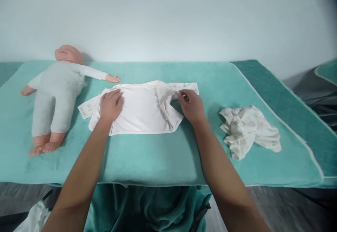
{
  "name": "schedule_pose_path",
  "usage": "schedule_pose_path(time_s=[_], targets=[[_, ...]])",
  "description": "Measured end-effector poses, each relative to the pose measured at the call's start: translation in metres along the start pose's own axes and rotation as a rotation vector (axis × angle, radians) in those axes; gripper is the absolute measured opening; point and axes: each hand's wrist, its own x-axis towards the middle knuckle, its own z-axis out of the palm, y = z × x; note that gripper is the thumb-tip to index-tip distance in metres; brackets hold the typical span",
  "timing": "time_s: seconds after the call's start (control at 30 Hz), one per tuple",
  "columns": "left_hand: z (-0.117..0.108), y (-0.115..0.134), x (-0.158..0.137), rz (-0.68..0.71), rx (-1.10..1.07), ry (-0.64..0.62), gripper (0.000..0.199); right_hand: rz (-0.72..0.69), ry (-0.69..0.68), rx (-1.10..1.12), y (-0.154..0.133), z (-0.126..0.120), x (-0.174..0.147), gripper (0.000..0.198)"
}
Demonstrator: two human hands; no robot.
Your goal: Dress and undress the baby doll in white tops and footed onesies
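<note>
A small white baby shirt [139, 110] lies spread out on the teal padded table, its printed sleeves stretched to both sides. One front panel on the right is partly folded back. My left hand [111, 106] rests flat on the shirt's left side with its fingers spread out. With fingertips together, my right hand [191, 104] pinches the cloth beside the right sleeve; the fingers partly hide the pinched spot. To the left, a baby doll [59, 91] in a white cloth body lies on its back, one arm reaching toward the shirt.
A crumpled white printed baby garment [250, 130] lies on the right of the teal table cover [158, 161]. Behind the table stands a pale wall [168, 21]. Dark teal cloth [152, 207] hangs at the front edge, and white fabric [34, 218] shows at lower left.
</note>
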Motion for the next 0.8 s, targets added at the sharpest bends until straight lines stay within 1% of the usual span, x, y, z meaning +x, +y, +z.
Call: schedule_pose_path(time_s=[0.1, 0.17, 0.23, 0.3, 0.37, 0.4, 0.47, 0.53, 0.57, 0.6, 0.63, 0.73, 0.8], targets=[[-0.009, 0.000, -0.003, 0.050, -0.089, 0.073, 0.032, 0.115, -0.133, 0.063, -0.015, -0.005, -0.027, 0.036], [-0.016, 0.004, -0.013, 0.051, -0.116, 0.126, 0.032, 0.137, -0.225, 0.119, -0.020, -0.008, -0.043, 0.036], [-0.022, 0.011, -0.029, 0.046, -0.119, 0.163, 0.031, 0.139, -0.258, 0.219, -0.021, -0.011, -0.055, 0.037], [-0.027, 0.020, -0.050, 0.066, -0.102, 0.187, 0.030, 0.140, -0.226, 0.352, -0.021, -0.014, -0.063, 0.036], [-0.029, 0.029, -0.070, 0.131, -0.061, 0.176, 0.028, 0.165, -0.148, 0.457, -0.020, -0.016, -0.067, 0.037], [-0.030, 0.033, -0.079, 0.176, -0.038, 0.165, 0.027, 0.184, -0.105, 0.473, -0.019, -0.016, -0.068, 0.036], [-0.032, 0.040, -0.091, 0.241, 0.005, 0.158, 0.026, 0.210, -0.037, 0.434, -0.020, -0.014, -0.068, 0.033], [-0.034, 0.049, -0.097, 0.252, 0.024, 0.174, 0.025, 0.201, -0.006, 0.342, -0.020, -0.011, -0.065, 0.031], [-0.034, 0.056, -0.098, 0.244, 0.022, 0.167, 0.025, 0.186, -0.012, 0.297, -0.021, -0.009, -0.064, 0.031], [-0.034, 0.064, -0.098, 0.241, 0.011, 0.134, 0.024, 0.169, -0.030, 0.257, -0.021, -0.007, -0.063, 0.032], [-0.032, 0.075, -0.098, 0.249, -0.011, 0.073, 0.024, 0.157, -0.057, 0.223, -0.022, -0.006, -0.062, 0.034], [-0.021, 0.117, -0.094, 0.262, -0.085, -0.191, 0.032, 0.146, -0.111, 0.161, -0.022, -0.003, -0.061, 0.041], [-0.009, 0.149, -0.091, 0.217, -0.078, -0.327, 0.036, 0.159, -0.100, 0.137, -0.022, -0.003, -0.059, 0.050]])
